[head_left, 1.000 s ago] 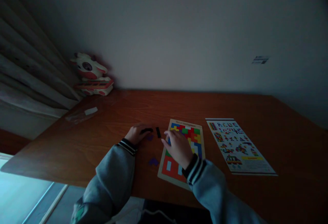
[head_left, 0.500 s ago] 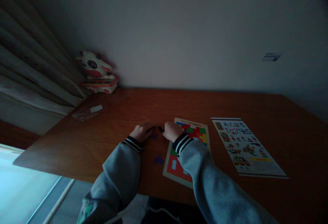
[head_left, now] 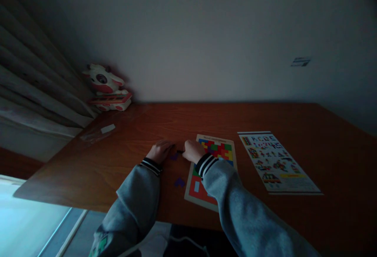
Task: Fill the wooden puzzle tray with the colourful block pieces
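Observation:
My left hand (head_left: 160, 151) rests on the brown table, its fingers bent round something dark and too small to name. Just right of its fingertips lies a purple piece (head_left: 174, 156). My right hand (head_left: 193, 151) pinches a small dark piece (head_left: 180, 152) between thumb and finger, above the table by the left edge of the puzzle board (head_left: 196, 200). Colourful blocks fill the board's upper part, and its lower part shows red; my right wrist and sleeve hide some of it. Another purple piece (head_left: 179, 182) lies nearer the front edge, left of the board.
A printed sheet (head_left: 278, 163) with colourful figures lies right of the board. At the back left stands a cow toy (head_left: 107, 88), with a clear plastic bag (head_left: 98, 134) in front of it. A curtain (head_left: 35, 76) hangs at the left. A pale cable crosses below the table's front edge.
The view has shifted slightly. The dark piece in my right hand has turned from slanting to nearly level. My left hand has stayed close to the upper purple piece.

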